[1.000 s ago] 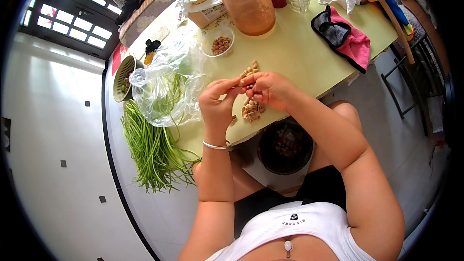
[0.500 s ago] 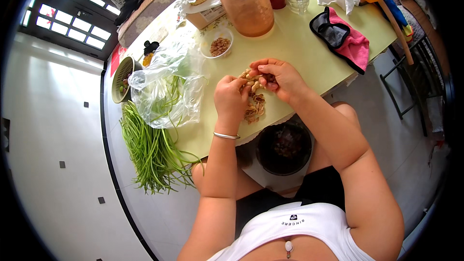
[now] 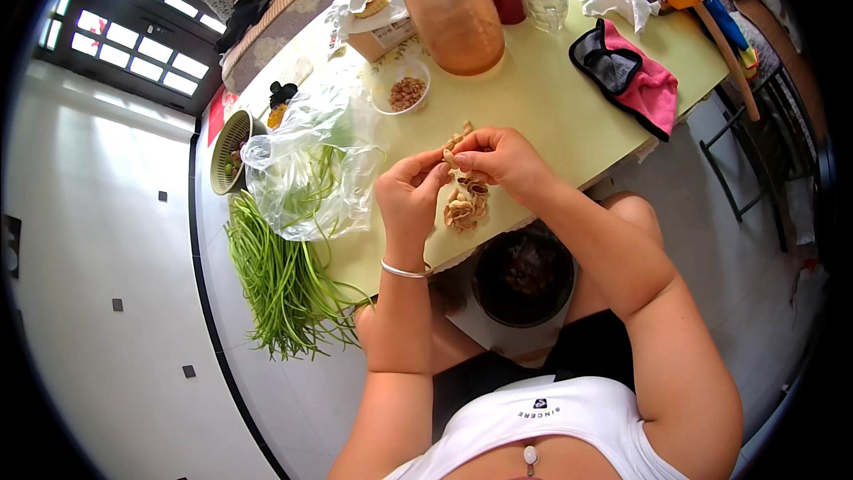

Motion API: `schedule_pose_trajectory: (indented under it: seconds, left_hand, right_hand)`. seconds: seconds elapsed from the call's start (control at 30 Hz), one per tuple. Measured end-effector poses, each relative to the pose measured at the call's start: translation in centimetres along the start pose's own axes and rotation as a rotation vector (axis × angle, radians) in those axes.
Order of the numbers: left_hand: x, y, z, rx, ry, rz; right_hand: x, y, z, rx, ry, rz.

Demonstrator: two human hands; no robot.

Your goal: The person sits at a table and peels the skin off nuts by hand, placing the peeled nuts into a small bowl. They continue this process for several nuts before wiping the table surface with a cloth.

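Note:
Both my hands meet over the near edge of the table, pinching one unshelled peanut (image 3: 450, 158) between their fingertips. My left hand (image 3: 409, 200), closed at thumb and forefinger, has its near end. From the other side my right hand (image 3: 508, 164) grips it with thumb and bent fingers. A few whole peanuts (image 3: 460, 135) lie just beyond the fingers, partly hidden. Below the hands is a heap of peanut shells (image 3: 464, 209), some split open. A white bowl (image 3: 382, 100) farther back holds shelled peanut kernels (image 3: 408, 93).
A large orange-tinted jar (image 3: 453, 22) stands behind the bowl. Left are a clear plastic bag (image 3: 311, 178), long green stems (image 3: 280, 276) hanging over the edge, and a basket (image 3: 222, 156). A pink and grey cloth (image 3: 644, 93) lies right. A dark bin (image 3: 522, 298) sits between my legs.
My right hand has moved left and slightly down to meet the left hand. Both now pinch one peanut. My left hand has shifted slightly left and down, and more of the shell heap shows.

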State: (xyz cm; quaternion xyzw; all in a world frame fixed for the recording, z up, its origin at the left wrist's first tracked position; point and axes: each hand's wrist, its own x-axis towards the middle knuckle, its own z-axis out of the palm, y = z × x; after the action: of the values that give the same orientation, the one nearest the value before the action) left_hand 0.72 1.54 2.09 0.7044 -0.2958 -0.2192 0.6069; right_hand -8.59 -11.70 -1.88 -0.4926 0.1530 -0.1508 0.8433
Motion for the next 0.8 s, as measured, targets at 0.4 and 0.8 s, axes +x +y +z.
schedule_pose_trajectory:
  seconds: [0.4, 0.8]
  left_hand:
    - [0.0, -2.4, -0.5, 0.209, 0.045, 0.33]
    - [-0.3, -1.0, -0.4, 0.493, 0.019, 0.516]
  right_hand:
    - [-0.3, 0.6, 1.0, -0.08, 0.019, -0.042]
    - [-0.3, 1.0, 0.6, 0.001, 0.027, 0.002]
